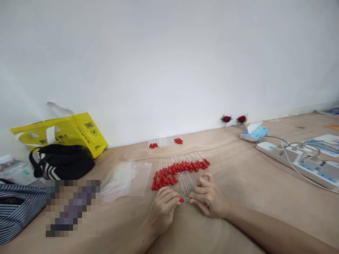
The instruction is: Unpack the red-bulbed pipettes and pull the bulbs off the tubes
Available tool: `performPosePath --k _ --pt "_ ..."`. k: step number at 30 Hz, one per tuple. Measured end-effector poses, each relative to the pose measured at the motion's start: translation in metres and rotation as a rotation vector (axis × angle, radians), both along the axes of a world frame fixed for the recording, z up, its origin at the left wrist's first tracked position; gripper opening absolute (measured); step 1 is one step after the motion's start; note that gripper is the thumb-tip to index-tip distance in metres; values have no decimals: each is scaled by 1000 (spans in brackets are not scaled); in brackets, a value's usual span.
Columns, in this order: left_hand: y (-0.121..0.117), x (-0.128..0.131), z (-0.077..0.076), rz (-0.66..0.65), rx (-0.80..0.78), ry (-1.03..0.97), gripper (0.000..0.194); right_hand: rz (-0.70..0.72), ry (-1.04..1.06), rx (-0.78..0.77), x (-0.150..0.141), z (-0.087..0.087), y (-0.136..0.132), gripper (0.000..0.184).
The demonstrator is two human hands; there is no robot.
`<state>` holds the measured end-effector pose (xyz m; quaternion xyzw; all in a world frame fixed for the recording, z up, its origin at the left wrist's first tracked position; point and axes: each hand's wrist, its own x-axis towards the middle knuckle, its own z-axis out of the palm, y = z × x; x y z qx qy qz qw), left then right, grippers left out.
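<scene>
My left hand [162, 208] pinches a small red rubber cap [181, 200] at its fingertips. My right hand [209, 197] pinches the end of a thin clear glass tube [186, 199] that meets the cap. Just beyond both hands lie several bare glass tubes [187, 183] side by side. Further back is a row of capped tubes [185, 164] with red bulbs, and a loose pile of red caps [162, 180] to the left.
Empty clear plastic bags [124, 180] lie left of the caps. A yellow bag [66, 132], a black bag [62, 162] and a striped pouch [18, 211] sit at far left. A power strip [302, 162], a tissue pack [254, 133] and two red roses [234, 119] are at right. Small bags of caps [165, 141] lie by the wall.
</scene>
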<state>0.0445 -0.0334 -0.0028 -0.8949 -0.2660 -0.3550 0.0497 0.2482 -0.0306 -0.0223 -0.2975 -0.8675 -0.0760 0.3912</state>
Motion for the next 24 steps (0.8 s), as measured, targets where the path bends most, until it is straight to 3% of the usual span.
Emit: performPosePath --k 6,13,19,24 --pt "0 -5 -1 10 31 -7 17 -25 13 -40 4 1 -1 18" --pt "5 -18 -5 163 -11 -161 16 -191 102 -141 24 -1 7 19" --pt "27 -43 3 581 -184 -348 28 -258 216 -131 15 -3 12 27" --pt "46 -69 0 723 -354 -308 27 -223 250 -32 -2 -4 25 15"
